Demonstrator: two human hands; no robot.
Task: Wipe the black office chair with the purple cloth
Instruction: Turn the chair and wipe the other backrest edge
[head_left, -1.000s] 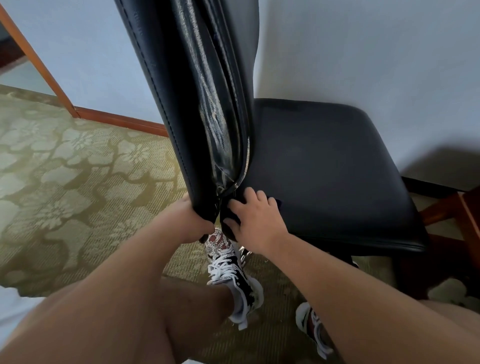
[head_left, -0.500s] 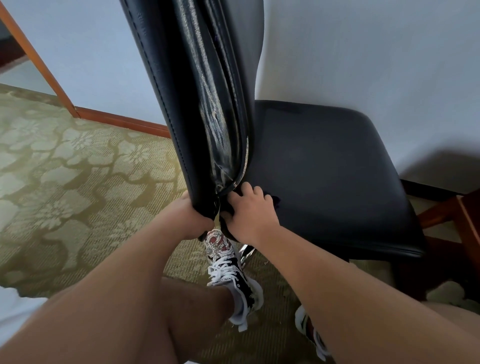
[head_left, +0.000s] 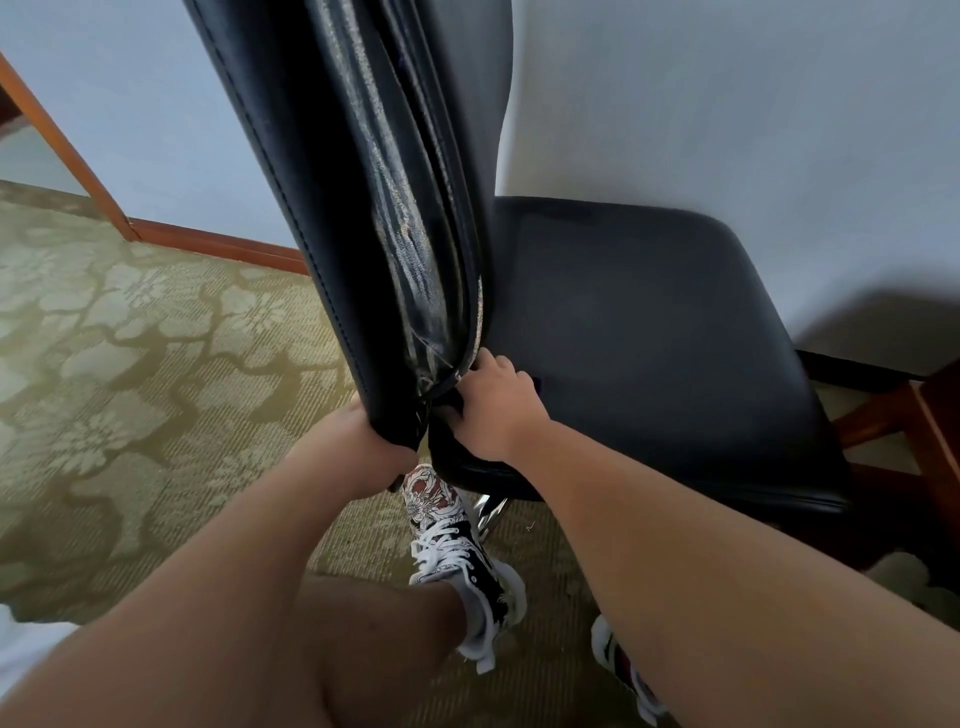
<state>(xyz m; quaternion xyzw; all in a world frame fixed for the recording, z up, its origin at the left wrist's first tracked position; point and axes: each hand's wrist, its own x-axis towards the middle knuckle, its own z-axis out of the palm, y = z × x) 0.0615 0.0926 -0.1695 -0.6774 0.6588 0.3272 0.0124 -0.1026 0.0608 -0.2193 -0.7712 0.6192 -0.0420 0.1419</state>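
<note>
The black office chair stands side-on against the wall, its seat to the right and its tall backrest edge-on in the middle. My left hand grips the backrest's bottom edge. My right hand presses into the crease where backrest and seat meet. The purple cloth lies under that hand, with only a dark sliver showing past the fingers.
A green floral carpet covers the floor on the left, edged by a wooden baseboard. The pale wall is right behind the chair. Wooden furniture stands at the right edge. My patterned sneakers are under the chair.
My right hand has slid along the seat's rear edge toward the backrest, into the crease. My left hand has kept its hold on the backrest.
</note>
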